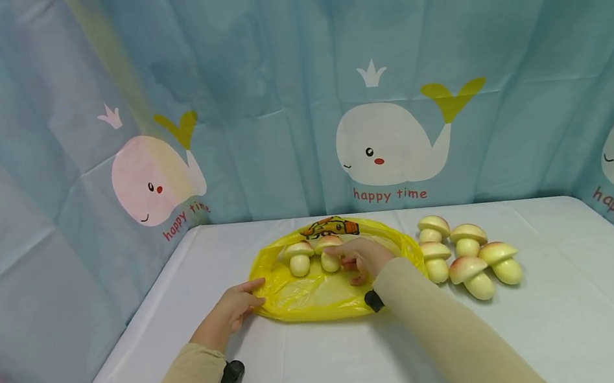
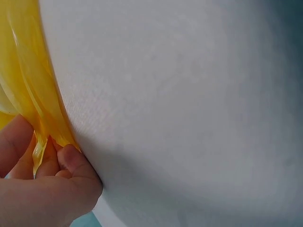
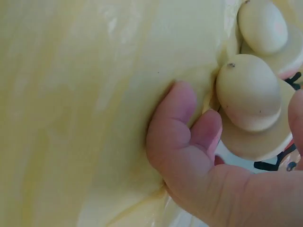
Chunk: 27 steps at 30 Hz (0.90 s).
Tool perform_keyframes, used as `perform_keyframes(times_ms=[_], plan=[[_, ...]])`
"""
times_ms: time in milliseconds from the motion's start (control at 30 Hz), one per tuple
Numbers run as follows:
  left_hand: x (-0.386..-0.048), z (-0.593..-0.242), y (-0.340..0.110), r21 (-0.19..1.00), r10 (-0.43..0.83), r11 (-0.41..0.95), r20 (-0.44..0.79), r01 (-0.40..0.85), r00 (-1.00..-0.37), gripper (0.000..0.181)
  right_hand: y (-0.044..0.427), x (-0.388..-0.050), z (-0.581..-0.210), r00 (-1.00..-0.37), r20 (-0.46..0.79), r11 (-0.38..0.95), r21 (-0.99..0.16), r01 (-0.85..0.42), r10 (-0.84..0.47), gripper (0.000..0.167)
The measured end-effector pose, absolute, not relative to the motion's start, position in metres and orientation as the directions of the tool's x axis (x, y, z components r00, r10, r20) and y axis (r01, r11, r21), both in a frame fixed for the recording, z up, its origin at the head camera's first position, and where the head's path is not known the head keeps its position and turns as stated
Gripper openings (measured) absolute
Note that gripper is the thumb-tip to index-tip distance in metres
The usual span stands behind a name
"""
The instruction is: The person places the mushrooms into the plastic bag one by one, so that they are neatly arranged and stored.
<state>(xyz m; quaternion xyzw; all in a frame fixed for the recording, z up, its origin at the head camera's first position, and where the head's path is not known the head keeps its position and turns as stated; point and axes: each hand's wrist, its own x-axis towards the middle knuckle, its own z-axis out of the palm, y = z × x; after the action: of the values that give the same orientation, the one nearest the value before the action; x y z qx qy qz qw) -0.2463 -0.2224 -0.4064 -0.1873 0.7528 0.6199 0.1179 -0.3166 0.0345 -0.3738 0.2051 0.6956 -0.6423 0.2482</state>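
My left hand (image 1: 238, 304) pinches the left edge of a yellow plastic bag (image 1: 312, 312); in the left wrist view the film (image 2: 33, 71) bunches between thumb and fingers. Inside the bag two toy mushrooms lie side by side, a left one (image 1: 299, 259) and a right one (image 1: 327, 263), stems toward me. My right hand (image 1: 364, 256) reaches over the bag to the right mushroom, one finger stretched across its cap. From the right wrist, the bent fingers (image 3: 170, 127) stand beside that mushroom (image 3: 248, 92) with a small gap; contact behind it is hidden.
Several more toy mushrooms (image 1: 475, 285) lie in a cluster just right of the bag, the nearest against its edge. A white cloth (image 1: 583, 310) covers the table. A blue curtain (image 1: 269, 92) with whale prints surrounds the back and sides.
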Motion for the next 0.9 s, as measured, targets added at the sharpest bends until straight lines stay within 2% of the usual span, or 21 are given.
perform_keyframes(times_ms=[200, 600, 900], plan=[[-0.246, -0.406, -0.221, 0.889, -0.134, 0.172, -0.406, -0.424, -0.904, 0.052, 0.033, -0.32, -0.375, -0.788, -0.616, 0.072, -0.786, 0.614, 0.003, 0.074], [-0.245, -0.406, -0.221, 0.895, -0.118, 0.179, -0.392, -0.408, -0.912, 0.053, 0.052, -0.307, -0.348, -0.812, -0.579, 0.152, -0.812, 0.564, -0.081, 0.08], [-0.244, -0.405, -0.222, 0.897, -0.111, 0.185, -0.386, -0.401, -0.916, 0.053, 0.072, -0.286, -0.328, -0.856, -0.496, 0.206, -0.861, 0.464, -0.143, 0.075]])
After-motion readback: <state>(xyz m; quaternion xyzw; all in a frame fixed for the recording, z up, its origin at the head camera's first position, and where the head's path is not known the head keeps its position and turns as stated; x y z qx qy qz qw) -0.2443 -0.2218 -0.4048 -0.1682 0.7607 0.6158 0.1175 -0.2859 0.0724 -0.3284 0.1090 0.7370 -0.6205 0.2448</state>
